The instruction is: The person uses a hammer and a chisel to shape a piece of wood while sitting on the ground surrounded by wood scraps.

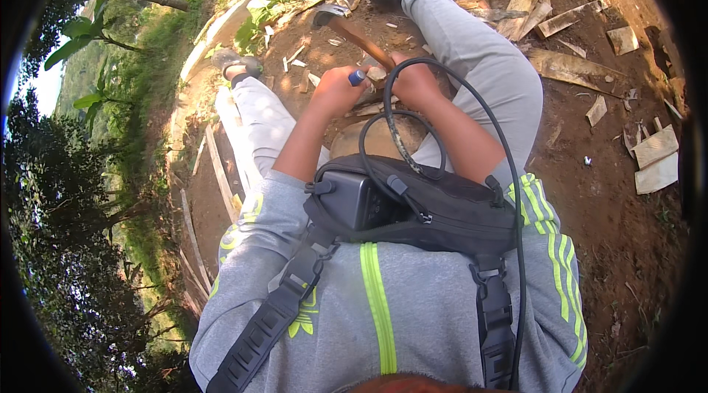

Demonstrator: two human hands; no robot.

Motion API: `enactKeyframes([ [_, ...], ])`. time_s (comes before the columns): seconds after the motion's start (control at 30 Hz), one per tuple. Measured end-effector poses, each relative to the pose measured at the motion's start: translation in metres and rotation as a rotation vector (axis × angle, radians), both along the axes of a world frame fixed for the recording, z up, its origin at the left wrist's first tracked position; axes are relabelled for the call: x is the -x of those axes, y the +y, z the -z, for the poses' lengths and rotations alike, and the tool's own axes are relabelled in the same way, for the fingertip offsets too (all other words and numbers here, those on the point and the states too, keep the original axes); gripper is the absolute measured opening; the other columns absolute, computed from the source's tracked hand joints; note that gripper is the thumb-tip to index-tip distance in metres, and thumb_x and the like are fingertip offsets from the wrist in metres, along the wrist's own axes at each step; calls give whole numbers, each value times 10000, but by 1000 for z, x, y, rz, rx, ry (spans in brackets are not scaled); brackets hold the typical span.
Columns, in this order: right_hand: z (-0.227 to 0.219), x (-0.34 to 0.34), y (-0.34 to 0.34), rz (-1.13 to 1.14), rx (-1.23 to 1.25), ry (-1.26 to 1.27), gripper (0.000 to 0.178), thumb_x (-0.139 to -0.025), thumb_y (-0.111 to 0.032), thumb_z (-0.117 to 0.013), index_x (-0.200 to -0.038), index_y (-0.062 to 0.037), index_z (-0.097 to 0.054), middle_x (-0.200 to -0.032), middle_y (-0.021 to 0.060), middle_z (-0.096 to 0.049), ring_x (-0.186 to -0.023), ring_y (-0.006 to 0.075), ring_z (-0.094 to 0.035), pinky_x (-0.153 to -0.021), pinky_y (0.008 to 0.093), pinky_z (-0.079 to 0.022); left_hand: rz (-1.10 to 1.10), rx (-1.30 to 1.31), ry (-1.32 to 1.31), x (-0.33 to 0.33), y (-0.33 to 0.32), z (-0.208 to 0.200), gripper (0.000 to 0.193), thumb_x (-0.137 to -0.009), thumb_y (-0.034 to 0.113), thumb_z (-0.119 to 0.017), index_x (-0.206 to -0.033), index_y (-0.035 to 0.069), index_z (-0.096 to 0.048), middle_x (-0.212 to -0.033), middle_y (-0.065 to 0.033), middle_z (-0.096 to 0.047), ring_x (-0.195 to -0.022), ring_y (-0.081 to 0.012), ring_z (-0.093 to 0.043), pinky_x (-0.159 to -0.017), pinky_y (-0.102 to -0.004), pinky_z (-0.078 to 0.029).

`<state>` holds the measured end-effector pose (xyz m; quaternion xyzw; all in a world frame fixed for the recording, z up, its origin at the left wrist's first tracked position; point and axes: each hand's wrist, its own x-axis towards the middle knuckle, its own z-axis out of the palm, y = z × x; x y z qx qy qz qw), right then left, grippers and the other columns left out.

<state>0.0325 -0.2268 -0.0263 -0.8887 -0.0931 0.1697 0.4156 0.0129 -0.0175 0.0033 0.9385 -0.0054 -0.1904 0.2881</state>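
Observation:
My left hand [336, 92] is closed round a short blue-ended rod [357, 77]; the rest of it is hidden in my fist. My right hand [414, 86] is wrapped round the wooden handle of a hammer-like tool [361, 40]. Its curved metal head points away to the far left, above the ground. Between my two hands sits a small pale piece of wood [376, 74], partly covered by the fingers. Both hands are held between my spread legs, in front of a tan rounded surface [366, 139] I cannot name.
A black cable [472, 91] loops over my right forearm from a black waist bag [442, 205]. Wood chips and offcuts [525, 11] lie on the brown soil, with pale boards [656, 160] at right. Long strips [220, 172] and a planted slope [140, 105] lie left.

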Motion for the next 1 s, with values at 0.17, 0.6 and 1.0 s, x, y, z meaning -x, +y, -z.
enactKeyframes([
  [0.17,-2,-2,0,18,-60,79,433,-874,-222,-835,-1242,-79,-659,-1067,225,-742,-1012,412,-719,-826,488,-539,27,33,-6,0,3,5,369,-952,300,-734,-1301,184,-763,-1074,-227,-750,-1027,-410,-714,-908,-465,-561],
  [0.6,-1,-7,-12,-16,-72,68,528,-822,-245,-912,-1280,-94,-696,-1123,153,-738,-1040,307,-725,-885,426,-549,-154,293,-108,11,15,-11,299,-996,288,-731,-1222,98,-779,-974,-122,-794,-898,-270,-760,-825,-390,-579],
  [1.0,1,-12,-18,34,-88,102,397,-891,-235,-828,-1237,-73,-721,-1088,167,-721,-1010,308,-711,-898,426,-545,-166,1231,-415,3,-20,-122,439,-1073,332,-685,-751,63,-555,-662,-8,-521,-598,-100,-450,-550,-281,-339],
])
